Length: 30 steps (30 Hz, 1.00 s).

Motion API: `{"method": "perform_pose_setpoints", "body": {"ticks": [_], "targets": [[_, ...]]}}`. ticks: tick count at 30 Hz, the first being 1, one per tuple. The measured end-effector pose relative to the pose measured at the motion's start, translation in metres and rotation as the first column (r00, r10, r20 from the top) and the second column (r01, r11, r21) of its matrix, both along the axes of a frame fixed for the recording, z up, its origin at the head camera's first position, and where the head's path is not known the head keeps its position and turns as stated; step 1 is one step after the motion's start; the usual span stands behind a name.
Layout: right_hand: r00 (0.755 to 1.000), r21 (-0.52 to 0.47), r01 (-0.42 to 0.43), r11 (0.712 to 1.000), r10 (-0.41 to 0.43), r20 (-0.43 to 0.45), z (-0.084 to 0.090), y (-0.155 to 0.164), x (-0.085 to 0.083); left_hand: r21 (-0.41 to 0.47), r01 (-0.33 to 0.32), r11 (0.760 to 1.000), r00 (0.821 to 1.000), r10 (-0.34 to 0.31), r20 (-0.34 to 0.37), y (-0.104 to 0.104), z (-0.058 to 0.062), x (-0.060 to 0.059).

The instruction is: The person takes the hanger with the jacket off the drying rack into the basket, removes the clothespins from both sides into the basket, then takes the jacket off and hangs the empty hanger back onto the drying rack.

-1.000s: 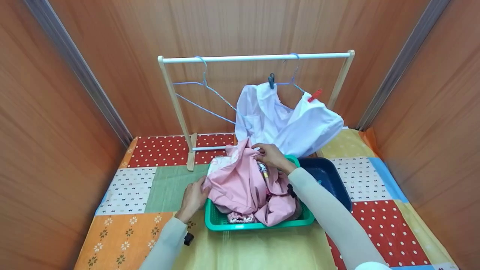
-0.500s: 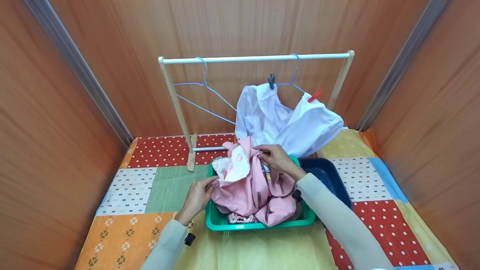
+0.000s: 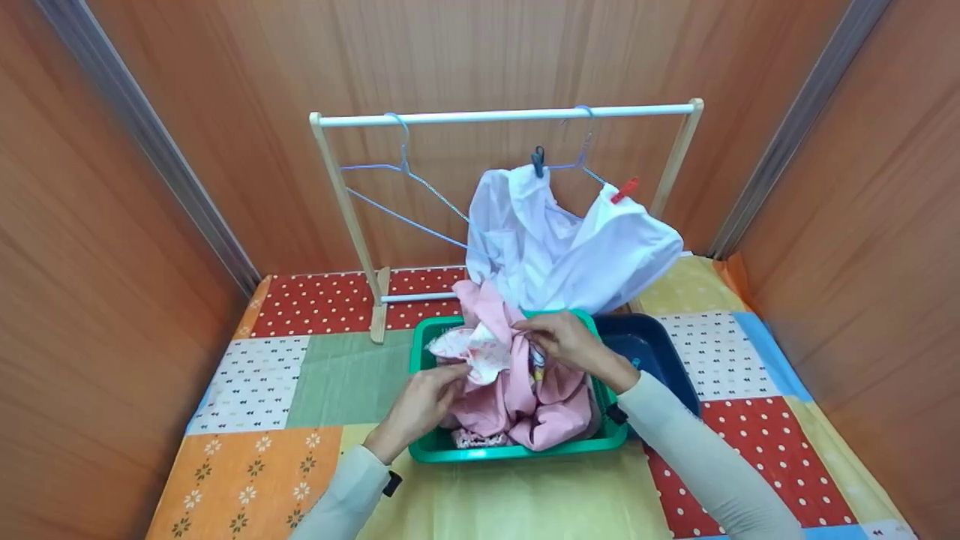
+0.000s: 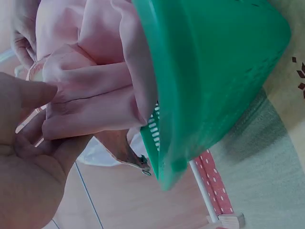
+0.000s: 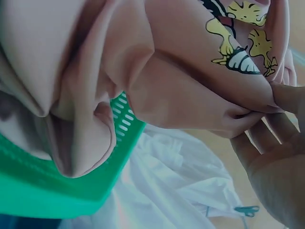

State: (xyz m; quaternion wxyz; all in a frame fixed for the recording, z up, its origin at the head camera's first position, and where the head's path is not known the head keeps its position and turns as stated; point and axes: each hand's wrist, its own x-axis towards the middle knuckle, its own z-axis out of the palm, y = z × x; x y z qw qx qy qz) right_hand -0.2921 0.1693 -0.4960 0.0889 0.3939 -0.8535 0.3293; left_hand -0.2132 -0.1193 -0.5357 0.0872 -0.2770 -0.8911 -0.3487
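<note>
Both hands gripped the pink garment (image 3: 517, 382), which sat bunched in the green basket (image 3: 517, 450) on the patchwork cloth (image 3: 255, 382): the left hand (image 3: 420, 405) pinched its near-left fold, the right hand (image 3: 570, 345) its upper edge. Spreading the two grips apart while lifting would probably open it cleanly. Crumpled, it showed no clear long axis; its peak pointed toward the drying rack (image 3: 502, 116).

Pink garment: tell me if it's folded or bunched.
Bunched. The pink garment lies crumpled in the green basket, both hands gripping its folds.
</note>
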Motion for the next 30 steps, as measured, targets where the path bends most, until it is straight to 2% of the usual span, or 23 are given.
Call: {"method": "perform_pose_setpoints", "body": {"ticks": [3, 5, 10, 12, 17, 20, 24, 27, 30], "targets": [[0.996, 0.09, -0.037, 0.995, 0.044, -0.075, -0.002, -0.001, 0.008, -0.078, 0.064, 0.995, 0.998, -0.065, -0.007, 0.007, -0.003, 0.003], [0.994, 0.156, -0.049, 0.987, 0.064, -0.091, -0.004, -0.002, 0.013, -0.153, 0.104, 0.983, 0.994, -0.106, -0.003, 0.011, -0.005, 0.006], [0.993, 0.302, -0.062, 0.951, 0.088, -0.073, -0.01, -0.005, 0.023, -0.341, 0.198, 0.919, 0.98, -0.191, 0.053, 0.017, -0.012, 0.011], [0.993, 0.345, -0.072, 0.936, 0.099, -0.063, -0.013, -0.006, 0.025, -0.382, 0.223, 0.897, 0.975, -0.207, 0.083, 0.018, -0.015, 0.012], [0.992, 0.42, -0.114, 0.9, 0.126, -0.002, -0.026, -0.01, 0.031, -0.424, 0.254, 0.869, 0.967, -0.227, 0.116, 0.017, -0.019, 0.014], [0.99, 0.443, -0.142, 0.885, 0.129, 0.059, -0.032, -0.014, 0.034, -0.438, 0.262, 0.86, 0.965, -0.224, 0.137, 0.017, -0.021, 0.014], [0.983, 0.477, -0.17, 0.863, 0.117, 0.139, -0.036, -0.02, 0.037, -0.439, 0.262, 0.859, 0.961, -0.19, 0.202, 0.016, -0.024, 0.014], [0.973, 0.512, -0.186, 0.839, 0.086, 0.212, -0.039, -0.022, 0.036, -0.425, 0.262, 0.866, 0.949, -0.152, 0.276, 0.015, -0.026, 0.014], [0.961, 0.527, -0.191, 0.828, 0.049, 0.271, -0.04, -0.021, 0.033, -0.397, 0.256, 0.881, 0.936, -0.124, 0.329, 0.014, -0.028, 0.014]]}}
